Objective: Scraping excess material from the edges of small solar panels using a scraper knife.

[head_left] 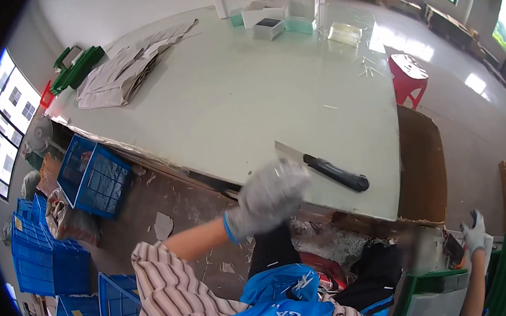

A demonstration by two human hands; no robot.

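On the table a knife lies beyond and right of the person's left hand, sheets back left; I see crates left of the table, a stool right.

The head-worn fisheye view looks down past the nearby left hand across the table.

A smooth, softly glossy surface is presented by the counter. On the knife, a metal blade is joined to a dark plastic handle. The left hand and right hand are gloved in matt fabric. The crate is moulded in latticed plastic; the box is formed of dull cardboard.
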